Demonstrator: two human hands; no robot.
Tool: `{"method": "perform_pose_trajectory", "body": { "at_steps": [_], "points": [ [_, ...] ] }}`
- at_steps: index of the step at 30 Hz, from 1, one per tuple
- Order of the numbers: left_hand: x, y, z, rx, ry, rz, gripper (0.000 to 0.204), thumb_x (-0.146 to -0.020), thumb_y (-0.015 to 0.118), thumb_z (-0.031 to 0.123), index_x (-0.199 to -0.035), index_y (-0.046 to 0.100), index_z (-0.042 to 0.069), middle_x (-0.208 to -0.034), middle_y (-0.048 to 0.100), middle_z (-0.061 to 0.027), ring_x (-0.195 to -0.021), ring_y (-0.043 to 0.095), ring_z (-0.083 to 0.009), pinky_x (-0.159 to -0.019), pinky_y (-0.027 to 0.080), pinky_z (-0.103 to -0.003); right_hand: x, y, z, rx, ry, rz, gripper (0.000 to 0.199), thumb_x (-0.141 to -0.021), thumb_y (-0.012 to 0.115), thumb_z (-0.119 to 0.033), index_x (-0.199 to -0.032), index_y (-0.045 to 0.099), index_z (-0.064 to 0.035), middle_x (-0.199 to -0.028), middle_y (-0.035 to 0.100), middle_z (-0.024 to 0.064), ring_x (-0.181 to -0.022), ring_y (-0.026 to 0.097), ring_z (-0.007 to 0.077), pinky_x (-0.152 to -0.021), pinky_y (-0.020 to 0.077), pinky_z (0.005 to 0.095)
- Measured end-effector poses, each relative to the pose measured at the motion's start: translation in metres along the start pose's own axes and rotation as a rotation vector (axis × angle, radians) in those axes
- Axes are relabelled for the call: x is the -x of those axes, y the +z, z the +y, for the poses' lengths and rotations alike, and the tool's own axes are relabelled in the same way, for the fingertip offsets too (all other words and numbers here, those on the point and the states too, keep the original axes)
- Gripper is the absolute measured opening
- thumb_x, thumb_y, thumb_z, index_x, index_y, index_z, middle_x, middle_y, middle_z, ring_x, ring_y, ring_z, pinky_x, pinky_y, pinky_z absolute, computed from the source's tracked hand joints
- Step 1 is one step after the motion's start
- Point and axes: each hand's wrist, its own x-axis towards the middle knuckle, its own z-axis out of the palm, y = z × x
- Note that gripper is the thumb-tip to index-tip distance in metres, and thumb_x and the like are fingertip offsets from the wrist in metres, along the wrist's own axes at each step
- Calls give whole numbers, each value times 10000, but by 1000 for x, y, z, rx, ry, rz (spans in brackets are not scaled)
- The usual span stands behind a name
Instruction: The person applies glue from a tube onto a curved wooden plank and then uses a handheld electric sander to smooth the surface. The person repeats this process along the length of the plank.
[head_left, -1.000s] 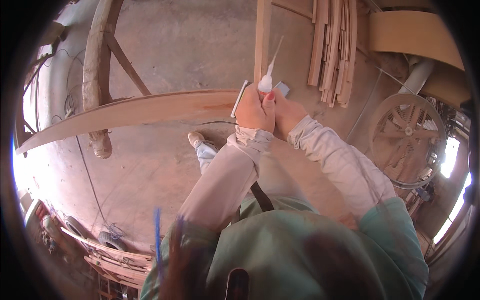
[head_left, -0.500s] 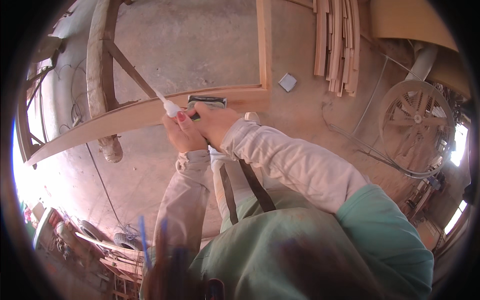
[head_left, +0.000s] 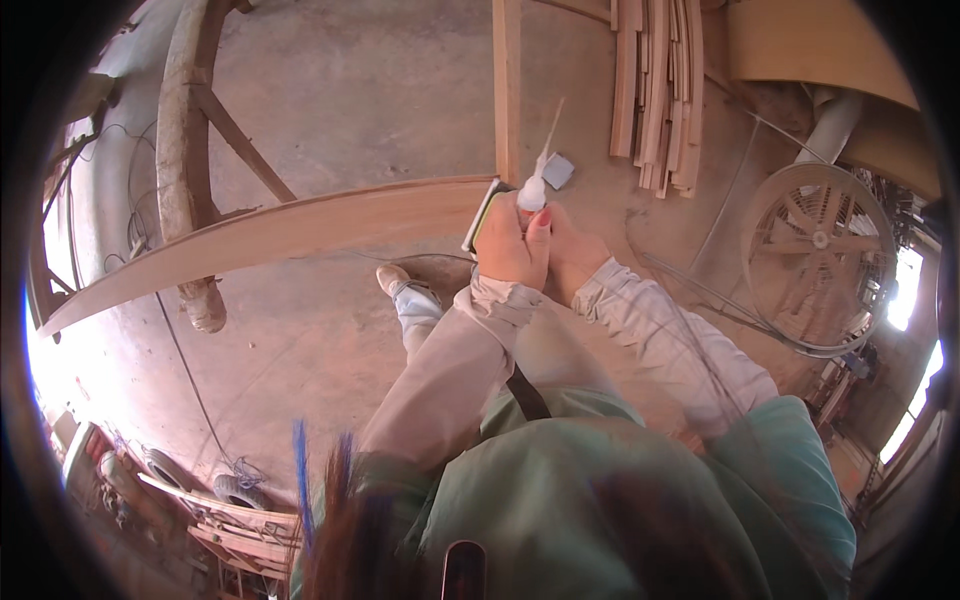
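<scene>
My left hand [head_left: 510, 252] is closed around a small white bottle with a long thin nozzle [head_left: 533, 192], its tip pointing up and away. The thumb, with a red nail, lies along the bottle. Against the left side of that hand is a flat dark block with a green edge [head_left: 487, 212], at the end of the curved wooden board [head_left: 330, 228]; its kind does not show. My right hand [head_left: 577, 252] is curled close against the left, its fingers mostly hidden. A straight wooden strip [head_left: 507, 90] meets the board near the hands.
A rough timber trestle [head_left: 185, 130] stands under the board at left. A small pale block [head_left: 558, 171] lies on the floor beyond my hands. Stacked wooden strips [head_left: 655, 95] lie at the far right, with a large round fan [head_left: 822, 240] nearer. My shoe [head_left: 392, 277] is below the board.
Both hands have moved right along the board to its end, with the bottle and the dark block. The bottle's nozzle has swung from pointing left to pointing up and slightly right.
</scene>
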Motion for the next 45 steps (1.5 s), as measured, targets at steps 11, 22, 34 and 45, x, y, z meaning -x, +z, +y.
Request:
{"method": "perform_pose_trajectory", "body": {
  "at_steps": [11, 22, 34, 45],
  "points": [
    [-23, -133, -26, -114, -112, 332, 262, -1020, 531, 269, -1020, 508, 8, -883, 629, -94, -842, 587, -180, -729, 492, -348, -64, 16, -121, -210, -246, -120, 340, -957, 516, -358, -1249, 567, -192, -1228, 589, 152, -1089, 644, 323, -877, 531, 420],
    [-17, -74, -18, -47, -100, 235, 294, -1017, 542, 298, -1043, 517, 6, -839, 684, -121, -795, 656, -199, -713, 499, -337, -38, -8, -72, -212, -115, -153, 349, -951, 522, -365, -1246, 532, -180, -1167, 581, 188, -1072, 632, 372, -846, 526, 457],
    [-11, -16, 3, -131, -24, 23, 283, -952, 632, 298, -1010, 570, 28, -764, 617, -177, -675, 608, -381, -633, 495, -448, -8, 14, -7, -58, -94, 136, 543, -839, 665, -281, -1345, 491, -189, -1279, 472, 130, -982, 635, 381, -785, 548, 475],
    [-51, -142, -20, 19, 17, 290, 379, -1051, 453, 380, -1030, 515, 6, -888, 629, -102, -844, 604, -183, -796, 469, -314, -78, -4, -128, -286, -269, -94, 404, -984, 463, -439, -1272, 616, -201, -1347, 522, 103, -1157, 616, 285, -941, 518, 390]
  ]
}}
